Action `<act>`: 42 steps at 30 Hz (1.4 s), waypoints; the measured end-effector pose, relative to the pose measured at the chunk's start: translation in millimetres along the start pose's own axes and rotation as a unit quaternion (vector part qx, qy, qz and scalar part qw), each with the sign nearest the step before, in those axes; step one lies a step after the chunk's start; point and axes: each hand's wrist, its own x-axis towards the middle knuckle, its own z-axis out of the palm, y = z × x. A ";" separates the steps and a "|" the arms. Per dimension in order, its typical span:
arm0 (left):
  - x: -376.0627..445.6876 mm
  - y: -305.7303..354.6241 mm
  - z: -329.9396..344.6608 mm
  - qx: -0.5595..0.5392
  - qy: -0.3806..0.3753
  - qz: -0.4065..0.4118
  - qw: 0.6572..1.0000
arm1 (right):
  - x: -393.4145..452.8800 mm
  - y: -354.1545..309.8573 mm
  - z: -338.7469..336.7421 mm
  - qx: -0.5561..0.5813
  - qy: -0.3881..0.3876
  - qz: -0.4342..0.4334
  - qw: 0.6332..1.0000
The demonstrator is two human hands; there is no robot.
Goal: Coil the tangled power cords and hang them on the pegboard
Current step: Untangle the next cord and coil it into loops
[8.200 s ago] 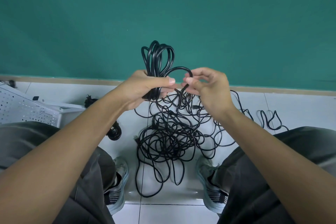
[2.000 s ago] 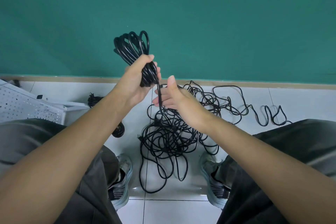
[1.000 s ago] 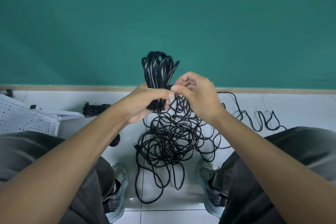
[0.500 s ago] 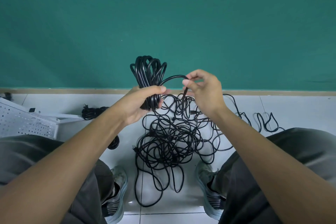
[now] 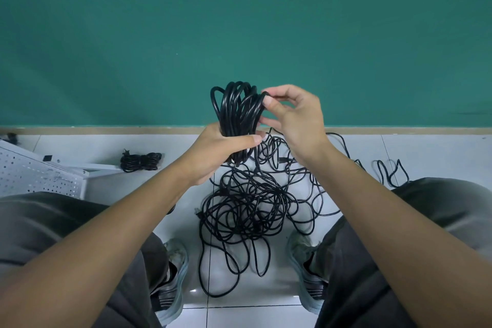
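My left hand (image 5: 222, 150) grips a bundle of black cord loops (image 5: 235, 106) that stands upright in front of the green wall. My right hand (image 5: 294, 116) pinches the cord at the top right of that bundle, thumb and forefinger closed on a strand. A tangled heap of black power cord (image 5: 247, 208) lies on the white tiled floor between my feet, and strands run from it up into the bundle. A white pegboard (image 5: 34, 177) lies tilted at the far left.
A small coiled black cord (image 5: 140, 161) lies on the floor beside the pegboard's frame. Loose cord loops (image 5: 390, 172) trail off to the right near my right knee. My shoes (image 5: 171, 277) flank the heap. The green wall stands close ahead.
My right hand has risen from the side loop up to the top right of the bundle, laying another turn of cord onto it. The bundle in my left hand sits slightly further right.
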 end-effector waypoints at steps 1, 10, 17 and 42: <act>-0.2 0.5 0.0 0.003 0.001 -0.005 1.000 | -0.1 0.7 -0.3 -0.013 -0.001 -0.005 1.000; -5.6 4.5 7.6 -0.103 -0.009 -0.044 0.994 | -9.9 22.7 5.5 -0.205 -0.072 0.016 0.976; 14.0 10.4 -28.4 -0.301 0.152 -0.060 0.940 | -30.4 40.9 15.4 -0.216 -0.248 0.165 0.930; -2.0 7.9 -13.1 -0.109 -0.058 -0.084 0.989 | -12.8 2.2 -5.2 -0.241 -0.091 -0.060 0.964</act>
